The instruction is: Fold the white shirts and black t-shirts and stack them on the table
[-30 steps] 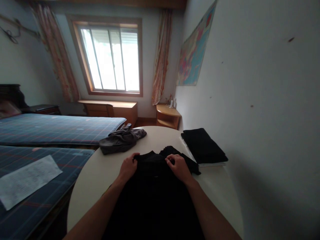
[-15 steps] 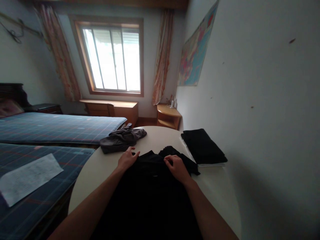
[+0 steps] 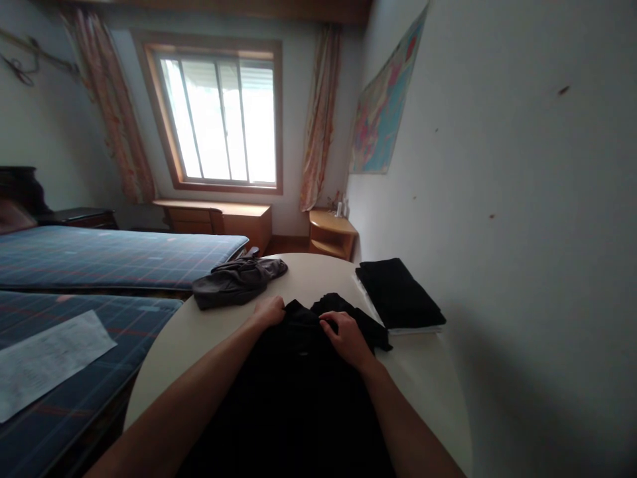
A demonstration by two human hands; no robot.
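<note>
A black garment [image 3: 297, 326] lies bunched on the round cream table [image 3: 318, 265], its near part merging with the dark area below my arms. My left hand [image 3: 270, 311] is closed at the garment's left edge, its fingertips partly hidden by the cloth. My right hand [image 3: 344, 333] pinches the cloth at the upper middle, with thumb and forefinger close together. A crumpled fold of the black cloth sticks out behind and to the right of that hand. What kind of garment it is cannot be made out.
A dark grey crumpled garment [image 3: 236, 284] lies at the table's far left edge. A folded black stack [image 3: 401, 292], with something white beneath, sits at right near the wall [image 3: 537, 252]. Plaid mattresses [image 3: 124, 255] flank the table's left, one bearing a paper sheet [image 3: 54, 362].
My left hand has turned and closed on the garment's edge, shifting slightly right. My right hand stays at the cloth's upper middle. The whole view has moved slightly.
</note>
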